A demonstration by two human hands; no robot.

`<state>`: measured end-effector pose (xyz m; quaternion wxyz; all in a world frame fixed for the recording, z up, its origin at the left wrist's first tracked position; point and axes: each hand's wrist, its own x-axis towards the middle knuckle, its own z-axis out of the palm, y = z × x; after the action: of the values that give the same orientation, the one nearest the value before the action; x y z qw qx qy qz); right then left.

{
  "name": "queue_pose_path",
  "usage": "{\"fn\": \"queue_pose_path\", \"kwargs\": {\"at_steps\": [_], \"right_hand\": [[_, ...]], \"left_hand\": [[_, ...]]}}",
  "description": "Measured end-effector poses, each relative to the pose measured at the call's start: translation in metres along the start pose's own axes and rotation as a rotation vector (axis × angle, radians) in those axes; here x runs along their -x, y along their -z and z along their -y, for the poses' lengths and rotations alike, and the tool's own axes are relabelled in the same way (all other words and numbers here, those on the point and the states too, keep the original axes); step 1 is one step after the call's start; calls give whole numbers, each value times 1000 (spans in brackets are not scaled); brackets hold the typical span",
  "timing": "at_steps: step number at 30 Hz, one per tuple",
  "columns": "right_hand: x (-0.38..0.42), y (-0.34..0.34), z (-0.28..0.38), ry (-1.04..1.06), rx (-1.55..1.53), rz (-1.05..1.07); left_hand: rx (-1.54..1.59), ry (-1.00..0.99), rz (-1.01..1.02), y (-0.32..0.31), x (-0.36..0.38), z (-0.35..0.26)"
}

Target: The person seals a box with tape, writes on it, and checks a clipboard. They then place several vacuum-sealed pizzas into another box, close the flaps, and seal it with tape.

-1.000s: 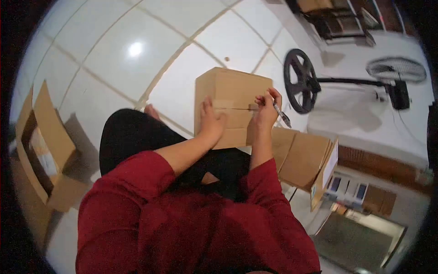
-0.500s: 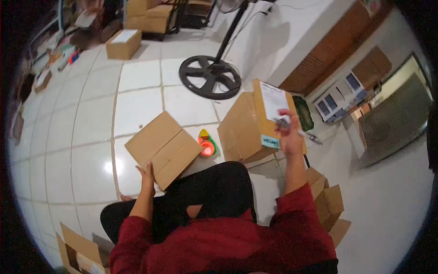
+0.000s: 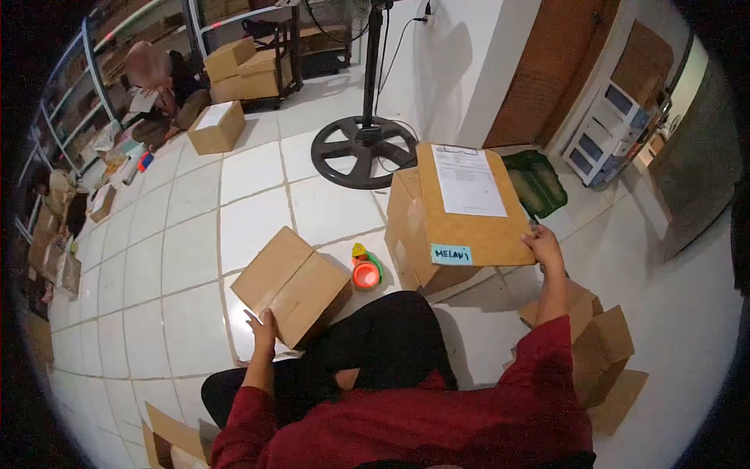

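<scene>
In the head view, my left hand (image 3: 264,332) grips the near corner of a closed cardboard box (image 3: 291,275), which sits tilted beside my leg. Its thumb lies against the box while the other fingers are spread. My right hand (image 3: 547,246) is closed on the near right corner of a brown clipboard (image 3: 508,238). A printed sheet (image 3: 469,181) is clamped to the board, and a light-blue handwritten label (image 3: 451,255) is stuck on its near edge. Under the clipboard stands a larger cardboard box (image 3: 406,227). A small grey thing shows by my right fingertips, too small to make out.
Orange tape (image 3: 366,275) with a green and yellow dispenser lies between the boxes. Beyond stands a black fan base (image 3: 366,152). Open cartons flank me, one at right (image 3: 601,344), another at lower left (image 3: 176,430). Another person (image 3: 168,98) sits far left near shelving.
My right hand has moved down from above the clipboard, where it held a pen-like object, to the board's corner. The view has tilted up. My left hand stays at the box.
</scene>
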<state>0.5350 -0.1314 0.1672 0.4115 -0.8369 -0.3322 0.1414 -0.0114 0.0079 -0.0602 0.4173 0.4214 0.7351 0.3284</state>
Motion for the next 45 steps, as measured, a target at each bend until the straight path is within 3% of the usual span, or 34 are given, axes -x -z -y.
{"fn": "queue_pose_path", "kwargs": {"at_steps": [2,3,4,5,7,9,11,13,15,17,20,21,22,23,24,26,27,29,33,36,38,41,45], "right_hand": [[27,8,19,-156,-452,76],[35,9,17,-138,-556,101],[43,9,13,-121,-655,125],[51,6,7,-123,-659,132],[67,-4,-1,-39,-862,305],[87,-15,5,-31,-886,424],[110,-35,-1,-41,-894,506],[132,-56,-14,-67,-847,605],[159,-64,11,-104,-763,718],[178,-80,-6,-36,-768,752],[178,-70,0,53,-591,779],[173,-64,10,75,-463,764],[167,-58,19,94,-334,750],[164,-58,32,99,-474,559],[171,-58,56,95,-459,574],[179,-58,99,440,-690,359],[174,-67,108,440,-692,367],[167,-83,119,805,-1052,429],[191,-110,147,654,-1014,386],[202,-113,169,791,-927,306],[211,-113,181,635,-1099,387],[214,-114,183,502,-1117,463],[211,-120,169,664,-949,292]], "left_hand": [[-418,-463,-277,2,3,-11],[-362,-449,-235,5,27,-49],[-221,-672,-208,3,49,-75],[-68,-682,-53,-1,64,-94],[13,-615,317,-8,76,-114],[413,-293,696,-23,105,-144],[590,6,915,-35,123,-153],[862,82,1219,-55,117,-134],[867,125,1085,-56,113,-108],[867,130,886,-39,122,-108],[886,84,942,1,131,-121],[951,78,954,6,127,-116],[858,-25,815,20,136,-128],[787,-37,802,38,140,-139],[716,-43,789,57,141,-145],[759,-85,759,73,148,-153],[788,-139,741,80,149,-158],[807,-139,746,91,154,-162],[826,-153,756,105,172,-166],[814,-144,725,112,181,-158],[790,-122,674,117,186,-155],[773,-127,636,120,193,-157],[770,-152,681,121,197,-158]]}}
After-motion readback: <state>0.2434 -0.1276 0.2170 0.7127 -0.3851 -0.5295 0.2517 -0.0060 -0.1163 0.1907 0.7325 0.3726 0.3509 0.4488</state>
